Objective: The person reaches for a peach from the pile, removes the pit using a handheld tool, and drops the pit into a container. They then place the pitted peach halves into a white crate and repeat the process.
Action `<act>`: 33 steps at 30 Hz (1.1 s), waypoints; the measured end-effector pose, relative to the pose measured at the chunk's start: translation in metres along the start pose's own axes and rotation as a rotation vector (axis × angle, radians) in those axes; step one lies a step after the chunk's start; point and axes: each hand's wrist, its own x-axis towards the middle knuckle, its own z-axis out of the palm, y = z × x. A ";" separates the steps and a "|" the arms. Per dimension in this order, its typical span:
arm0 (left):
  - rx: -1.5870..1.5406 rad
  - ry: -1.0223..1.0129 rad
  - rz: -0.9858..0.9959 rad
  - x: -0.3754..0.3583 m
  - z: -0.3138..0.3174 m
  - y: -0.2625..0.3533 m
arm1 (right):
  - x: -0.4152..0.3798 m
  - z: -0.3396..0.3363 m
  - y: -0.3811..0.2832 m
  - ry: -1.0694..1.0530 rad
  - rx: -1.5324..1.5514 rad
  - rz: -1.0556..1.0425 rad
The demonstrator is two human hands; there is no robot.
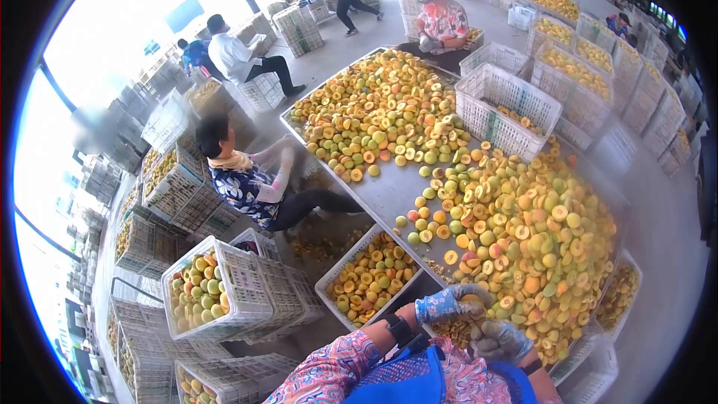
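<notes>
My left hand [454, 304], in a blue patterned glove with grey fingers, is curled at the near edge of the metal table [389, 196]. Close beside it, my right hand [501, 340] wears a similar glove, its fingers bent inward. Both look closed, but whatever is between the fingers is too small or hidden to name. Just beyond them rises a big heap of halved peaches [535, 243], yellow, orange and green, many with the cut side showing. Brown scraps [455, 331] lie below my hands, against my body.
A crate of peach halves [372, 275] stands left of the table, near stacked crates of whole fruit [198, 292]. On the table sits a white crate [508, 108] beside a second heap [381, 108]. Seated co-workers [250, 179] [441, 22] are at its left side and far end.
</notes>
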 end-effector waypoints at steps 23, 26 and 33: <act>0.903 0.965 -0.463 -0.132 -0.277 -0.190 | 0.046 -0.142 0.098 0.874 -1.248 0.200; 0.935 0.884 -0.228 -0.052 -0.299 -0.196 | 0.056 -0.111 0.071 0.976 -1.124 0.261; 1.086 0.664 -0.165 0.125 -0.339 -0.212 | 0.075 -0.135 0.084 1.065 -0.886 0.283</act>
